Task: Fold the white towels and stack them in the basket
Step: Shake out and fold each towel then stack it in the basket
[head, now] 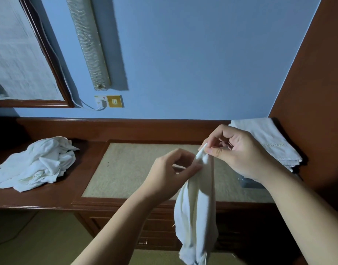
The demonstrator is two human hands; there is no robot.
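Right hand (235,150) pinched the top corner of a limp white cloth towel (197,207) hanging above the brown wooden surface (55,194) | left hand (172,169) gripped it just below | crumpled white towels (38,163) lay left | folded white towels (267,138) sat right.

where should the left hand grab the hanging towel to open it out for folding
Judging by its pose: the hanging towel droops bunched from the corner pinched by the right hand. Left hand should slide sideways along the top edge to the next corner.
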